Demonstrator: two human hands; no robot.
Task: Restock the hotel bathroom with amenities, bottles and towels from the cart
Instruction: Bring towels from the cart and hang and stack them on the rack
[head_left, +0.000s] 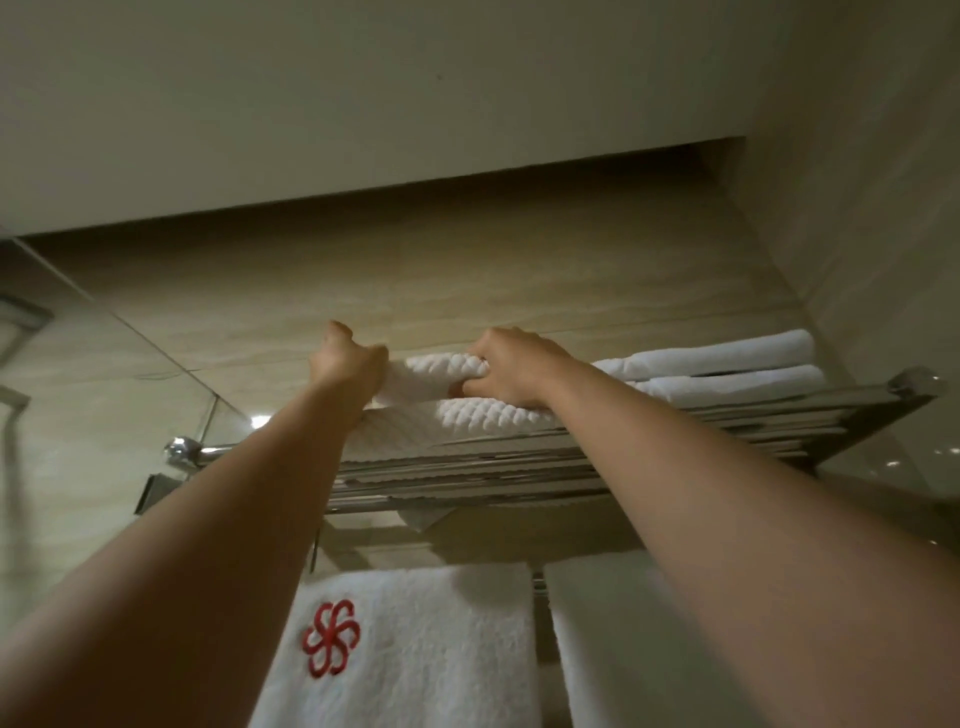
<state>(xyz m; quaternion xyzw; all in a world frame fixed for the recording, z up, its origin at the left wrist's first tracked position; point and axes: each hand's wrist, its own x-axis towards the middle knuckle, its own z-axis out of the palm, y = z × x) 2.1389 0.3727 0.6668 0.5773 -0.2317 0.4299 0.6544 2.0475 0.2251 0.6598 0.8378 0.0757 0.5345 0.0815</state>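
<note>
Head view shows both hands, left hand (347, 364) and right hand (506, 371), gripping a folded textured towel (441, 370) on the chrome rack (727, 415) at centre frame. Towel stocking looks underway; next, I'd judge, it needs squaring beside the stacked towels (727, 364) at right.

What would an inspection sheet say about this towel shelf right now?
Surface: chrome rack of bars on the wall.
Job's things: textured towel lies on the rack; two folded towels stacked to its right; logo towel and plain towel hang below.
Clutter: nothing seen.
Hands: left hand and right hand both grip the textured towel's upper fold.
Cables: nothing seen.
Surroundings: beige tiled wall; glass panel at left.
</note>
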